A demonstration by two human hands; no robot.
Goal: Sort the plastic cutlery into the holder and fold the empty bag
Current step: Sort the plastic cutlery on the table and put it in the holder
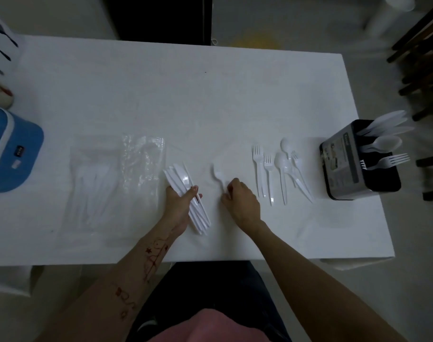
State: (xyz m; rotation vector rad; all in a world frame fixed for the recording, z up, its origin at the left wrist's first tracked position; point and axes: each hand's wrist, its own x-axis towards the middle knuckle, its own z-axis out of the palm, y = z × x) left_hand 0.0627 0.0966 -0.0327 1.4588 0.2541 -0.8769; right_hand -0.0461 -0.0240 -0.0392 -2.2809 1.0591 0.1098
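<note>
My left hand [179,202] is shut on a bundle of white plastic knives [183,180] near the table's front middle. Just to its right, my right hand [240,199] pinches the handle of a white spoon [218,174] that lies on the table. The clear plastic bag [116,183] lies flat to the left with several white pieces still inside. A loose group of forks, spoons and knives [279,171] lies to the right. The black cutlery holder [358,161] stands at the right edge with knives, a spoon and a fork sticking out.
A blue and white appliance [10,149] sits at the table's left edge. Dark cutlery [2,43] lies at the far left corner. Dark wooden chair legs [422,60] stand beyond the right side. The white table [186,95] ends close to my body.
</note>
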